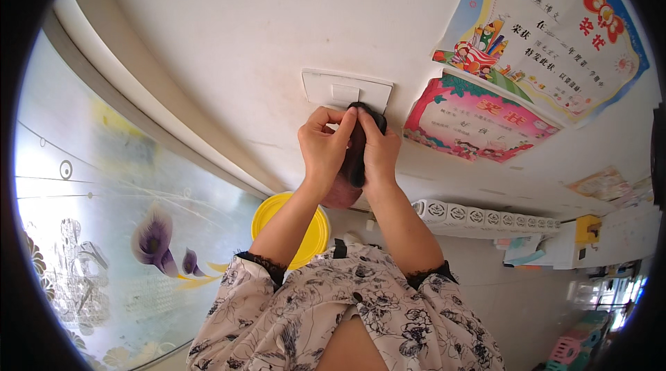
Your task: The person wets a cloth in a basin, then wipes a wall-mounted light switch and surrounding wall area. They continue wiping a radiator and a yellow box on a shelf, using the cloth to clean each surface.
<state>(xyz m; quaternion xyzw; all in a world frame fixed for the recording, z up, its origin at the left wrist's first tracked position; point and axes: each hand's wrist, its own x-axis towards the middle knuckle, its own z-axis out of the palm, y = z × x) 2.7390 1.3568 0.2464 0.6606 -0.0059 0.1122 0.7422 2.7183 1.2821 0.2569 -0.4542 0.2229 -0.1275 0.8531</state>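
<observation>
My left hand (pixel 325 144) and my right hand (pixel 381 155) meet in front of the wall, thumbs side by side. Between them they pinch the top of a dark, soft-looking item (pixel 357 176) with a black edge, which hangs down along my right palm. Its exact kind cannot be made out, as my fingers cover much of it. A dusty-pink rounded thing (pixel 341 194) shows below my left wrist; whether it belongs to the dark item is unclear. Just beyond my fingertips, a white wall switch plate (pixel 322 84) with a central rocker sits on the white wall (pixel 218 32).
Two printed certificates (pixel 551 32) (pixel 478 118) bearing writing hang at the right. At left stands a glass panel (pixel 197 225) with purple calla lilies. Low down are a yellow round lid (pixel 304 238), a white radiator (pixel 468 219) and a pink plastic basket (pixel 564 350).
</observation>
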